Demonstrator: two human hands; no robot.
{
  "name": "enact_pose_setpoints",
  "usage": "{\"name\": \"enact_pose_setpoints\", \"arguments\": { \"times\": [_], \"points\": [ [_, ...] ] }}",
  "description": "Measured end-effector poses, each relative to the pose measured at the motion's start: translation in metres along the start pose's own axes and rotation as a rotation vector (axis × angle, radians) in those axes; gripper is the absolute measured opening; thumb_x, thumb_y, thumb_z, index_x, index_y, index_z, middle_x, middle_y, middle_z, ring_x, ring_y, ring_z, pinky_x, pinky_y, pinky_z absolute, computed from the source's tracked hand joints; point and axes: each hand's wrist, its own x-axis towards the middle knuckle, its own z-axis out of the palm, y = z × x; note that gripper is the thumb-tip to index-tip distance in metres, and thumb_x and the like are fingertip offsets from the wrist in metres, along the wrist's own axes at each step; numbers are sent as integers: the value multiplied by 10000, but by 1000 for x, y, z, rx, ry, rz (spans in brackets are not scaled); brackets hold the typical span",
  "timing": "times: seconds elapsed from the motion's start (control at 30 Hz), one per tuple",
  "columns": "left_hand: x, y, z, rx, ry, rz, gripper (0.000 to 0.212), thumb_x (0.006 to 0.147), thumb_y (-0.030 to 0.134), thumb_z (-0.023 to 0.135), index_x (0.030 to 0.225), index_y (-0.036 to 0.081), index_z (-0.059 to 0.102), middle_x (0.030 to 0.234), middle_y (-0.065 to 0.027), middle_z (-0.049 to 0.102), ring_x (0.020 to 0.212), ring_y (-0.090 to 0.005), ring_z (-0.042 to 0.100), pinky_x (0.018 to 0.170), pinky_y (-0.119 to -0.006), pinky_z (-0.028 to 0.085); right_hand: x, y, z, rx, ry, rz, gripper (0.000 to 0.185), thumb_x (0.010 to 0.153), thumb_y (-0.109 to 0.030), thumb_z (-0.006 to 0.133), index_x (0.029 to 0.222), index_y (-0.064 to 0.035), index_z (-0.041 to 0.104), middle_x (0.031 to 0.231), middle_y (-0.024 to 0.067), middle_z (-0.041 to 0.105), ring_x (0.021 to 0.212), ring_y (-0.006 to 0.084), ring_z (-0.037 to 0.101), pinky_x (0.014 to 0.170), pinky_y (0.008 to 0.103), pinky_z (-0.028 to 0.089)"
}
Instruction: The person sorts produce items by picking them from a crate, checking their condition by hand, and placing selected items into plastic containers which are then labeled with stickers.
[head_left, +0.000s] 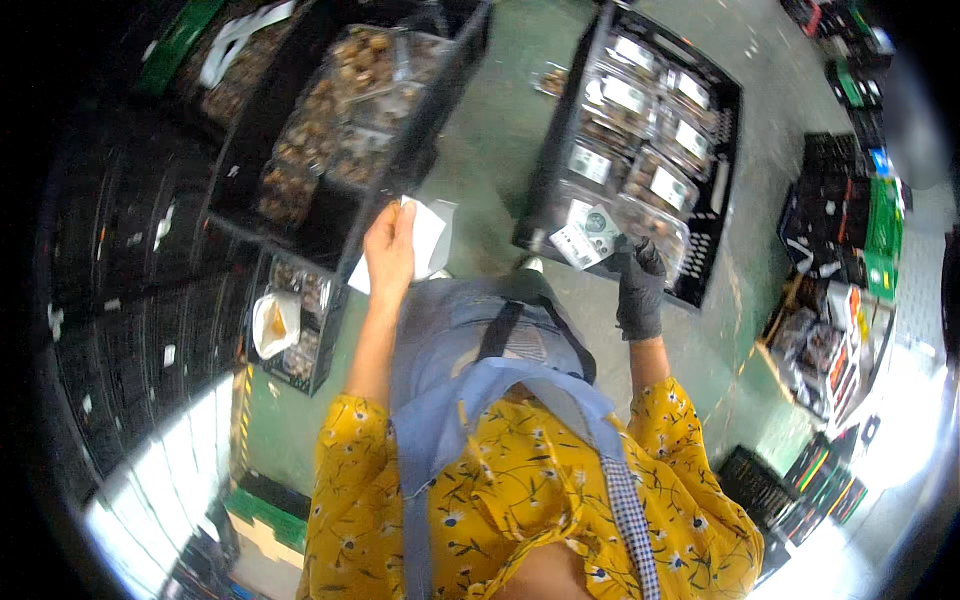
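My bare left hand (391, 244) grips a stack of white paper sheets (427, 232) beside the near corner of a black crate. In my right hand (641, 289), which wears a dark glove, is a printed label (592, 231) held by the fingertips. That label hangs over the near end of a black plastic crate (716, 247) filled with clear, labelled punnets (670, 187), their contents brown. One punnet (660, 225) lies close by the gloved fingers; no label shows on its visible part. On the left, another black crate (262, 135) holds clear punnets of brown produce (300, 135), with no labels seen.
A lower crate (319, 360) at the left carries punnets and a white container (276, 325). Stacked black crates (142, 262) line the left side. A small punnet (553, 79) is on the green floor between the crates. At right stand a box of packaging (817, 345) and a green crate (883, 232).
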Motion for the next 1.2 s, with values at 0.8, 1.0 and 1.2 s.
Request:
{"name": "enact_pose_setpoints", "arguments": {
  "times": [0.8, 1.0, 1.2],
  "points": [
    [-48, 44, 221, -57, -727, -429, 273, 749, 159, 623, 933, -40, 596, 796, -38, 608, 682, -64, 529, 604, -195, 417, 3, 27, -95, 61, 93, 122, 230, 839, -138, 488, 1030, -14, 519, 953, 38, 567, 783, 95, 524, 713, 233, 430],
    [-43, 41, 215, 27, -761, -333, 181, 757, 152, 608, 842, -8, 616, 740, -16, 598, 642, -55, 519, 569, -189, 405, 13, 24, -121, -25, 73, 112, 312, 863, -238, 457, 1054, -2, 527, 998, 43, 559, 855, 106, 501, 777, 242, 398],
    [-45, 43, 221, 61, -840, -340, 191, 749, 173, 620, 807, -9, 626, 655, 21, 568, 595, -37, 478, 540, -193, 384, 18, 0, -106, 206, -44, 381, 275, 818, -228, 525, 1003, -27, 556, 884, 32, 558, 771, 113, 503, 696, 252, 429]
  ]
}}
